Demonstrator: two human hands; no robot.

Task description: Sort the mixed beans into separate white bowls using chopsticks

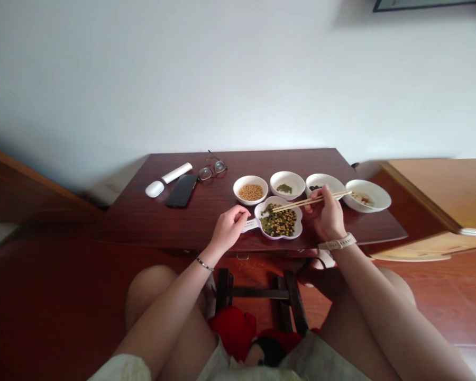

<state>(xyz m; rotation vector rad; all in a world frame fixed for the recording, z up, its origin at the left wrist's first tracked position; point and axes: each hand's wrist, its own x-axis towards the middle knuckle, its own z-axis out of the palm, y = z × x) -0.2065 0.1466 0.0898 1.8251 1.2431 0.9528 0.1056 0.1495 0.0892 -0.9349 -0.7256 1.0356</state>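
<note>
My right hand (328,214) grips a pair of wooden chopsticks (301,203). Their tips reach into a flower-shaped white dish (300,228) with a pale purple edge, which holds mixed yellow, green and dark beans. My left hand (232,226) is closed in a pinch beside the dish's labelled handle (250,225); what its fingers hold, if anything, is too small to make out. Behind the dish stand a white bowl of yellow beans (250,192), a bowl with a few green beans (284,188), and a bowl with dark beans (314,187), partly hidden by my right hand.
Another white bowl (375,205) with pale and reddish bits stands at the right. Glasses (212,170), a black phone (182,190), a white cylinder (176,173) and a rounded white case (154,189) lie on the left of the dark table (138,222). A wall rises behind it.
</note>
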